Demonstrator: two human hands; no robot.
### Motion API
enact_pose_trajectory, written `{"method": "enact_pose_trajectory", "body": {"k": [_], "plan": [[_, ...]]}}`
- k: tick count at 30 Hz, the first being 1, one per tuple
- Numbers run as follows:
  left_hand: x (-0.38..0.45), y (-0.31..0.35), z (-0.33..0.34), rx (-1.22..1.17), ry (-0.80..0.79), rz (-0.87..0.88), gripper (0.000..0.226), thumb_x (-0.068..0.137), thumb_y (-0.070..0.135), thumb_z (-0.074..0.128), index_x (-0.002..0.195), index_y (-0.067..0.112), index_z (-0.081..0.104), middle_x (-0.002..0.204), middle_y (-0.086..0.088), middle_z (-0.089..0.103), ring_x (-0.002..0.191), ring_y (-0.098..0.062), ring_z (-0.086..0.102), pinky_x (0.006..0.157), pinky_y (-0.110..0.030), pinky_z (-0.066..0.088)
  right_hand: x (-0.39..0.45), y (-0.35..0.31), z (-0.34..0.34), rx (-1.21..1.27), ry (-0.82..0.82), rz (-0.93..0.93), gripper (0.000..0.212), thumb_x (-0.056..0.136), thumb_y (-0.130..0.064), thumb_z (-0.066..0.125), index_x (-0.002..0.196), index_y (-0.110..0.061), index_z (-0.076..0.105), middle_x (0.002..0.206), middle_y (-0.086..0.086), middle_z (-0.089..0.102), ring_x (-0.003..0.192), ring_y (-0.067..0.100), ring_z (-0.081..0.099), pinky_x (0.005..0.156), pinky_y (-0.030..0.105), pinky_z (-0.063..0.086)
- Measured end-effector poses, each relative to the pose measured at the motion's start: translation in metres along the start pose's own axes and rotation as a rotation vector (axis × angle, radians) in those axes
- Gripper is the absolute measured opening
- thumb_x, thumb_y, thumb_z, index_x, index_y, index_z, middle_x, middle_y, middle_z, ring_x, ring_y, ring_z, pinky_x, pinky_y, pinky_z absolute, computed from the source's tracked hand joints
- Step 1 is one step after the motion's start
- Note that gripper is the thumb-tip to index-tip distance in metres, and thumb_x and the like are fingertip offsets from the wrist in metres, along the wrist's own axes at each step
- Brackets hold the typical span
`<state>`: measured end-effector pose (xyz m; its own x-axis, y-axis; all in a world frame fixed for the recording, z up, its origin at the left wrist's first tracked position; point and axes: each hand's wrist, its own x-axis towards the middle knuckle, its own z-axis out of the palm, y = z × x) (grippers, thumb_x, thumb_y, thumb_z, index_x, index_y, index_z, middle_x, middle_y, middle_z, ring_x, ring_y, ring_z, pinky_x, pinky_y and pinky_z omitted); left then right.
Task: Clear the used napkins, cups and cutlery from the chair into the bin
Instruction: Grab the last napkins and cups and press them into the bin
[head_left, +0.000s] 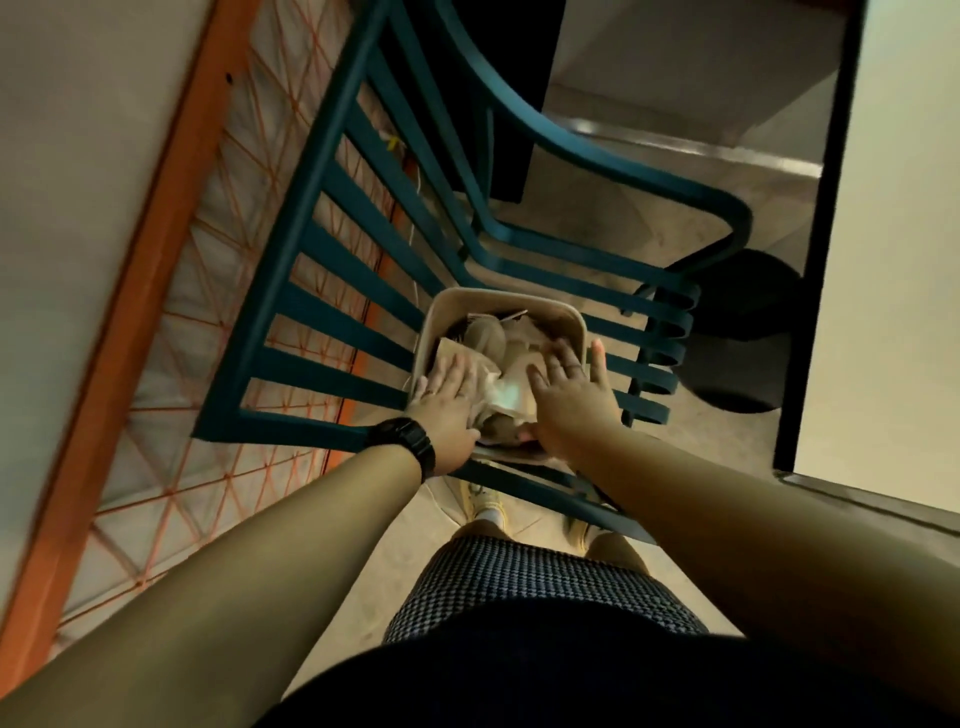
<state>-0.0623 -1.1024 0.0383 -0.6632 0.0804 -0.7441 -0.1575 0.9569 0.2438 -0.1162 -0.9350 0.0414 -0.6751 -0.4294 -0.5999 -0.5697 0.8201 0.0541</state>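
Both hands — left hand (444, 402) and right hand (569, 397) — are pressing flat, fingers spread, on crumpled brown paper napkins (498, 384) in the beige square bin (569, 317) on the teal slatted chair (332, 322) seat — press evenly, steadying the rim.

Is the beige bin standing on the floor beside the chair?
No. The bin sits on the slatted seat of the teal chair, with both hands resting on the crumpled paper inside.

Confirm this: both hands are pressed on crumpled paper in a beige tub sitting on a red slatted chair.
Wrong on one point: the chair is teal, not red, as the head view shows. The rest stands: the left hand and right hand lie on crumpled paper in a beige tub on its slatted seat.
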Motion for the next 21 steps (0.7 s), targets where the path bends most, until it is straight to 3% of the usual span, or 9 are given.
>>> {"method": "enact_pose_trajectory", "body": {"k": [9, 15, 21], "plan": [[-0.038, 0.028, -0.06, -0.024, 0.163, 0.089, 0.077, 0.097, 0.037, 0.045, 0.153, 0.017, -0.004, 0.16, -0.006, -0.015, 0.148, -0.028, -0.01, 0.119, -0.041, -0.001, -0.047, 0.035, -0.048, 0.353, 0.04, 0.069, 0.075, 0.095, -0.047, 0.052, 0.155, -0.028, 0.011, 0.163, 0.005, -0.005, 0.149, 0.026, -0.007, 0.12, 0.05, -0.002], [-0.045, 0.091, -0.088, 0.061, 0.199, 0.195, 0.069, 0.096, 0.042, 0.043, 0.153, 0.024, 0.009, 0.162, -0.001, 0.001, 0.149, -0.025, 0.001, 0.12, -0.048, 0.012, -0.102, 0.076, -0.071, 0.649, 0.1, 0.185, 0.067, 0.094, -0.042, 0.057, 0.151, -0.027, 0.027, 0.162, 0.001, 0.01, 0.149, 0.024, 0.007, 0.119, 0.046, 0.009], [-0.055, 0.188, -0.099, 0.135, 0.189, 0.382, 0.065, 0.094, 0.045, 0.047, 0.151, 0.03, 0.018, 0.16, 0.004, 0.015, 0.146, -0.021, 0.019, 0.118, -0.042, 0.023, -0.166, 0.135, -0.053, 0.745, 0.285, 0.358, 0.06, 0.091, -0.043, 0.06, 0.146, -0.029, 0.039, 0.154, 0.0, 0.034, 0.142, 0.021, 0.031, 0.115, 0.043, 0.031]]}}
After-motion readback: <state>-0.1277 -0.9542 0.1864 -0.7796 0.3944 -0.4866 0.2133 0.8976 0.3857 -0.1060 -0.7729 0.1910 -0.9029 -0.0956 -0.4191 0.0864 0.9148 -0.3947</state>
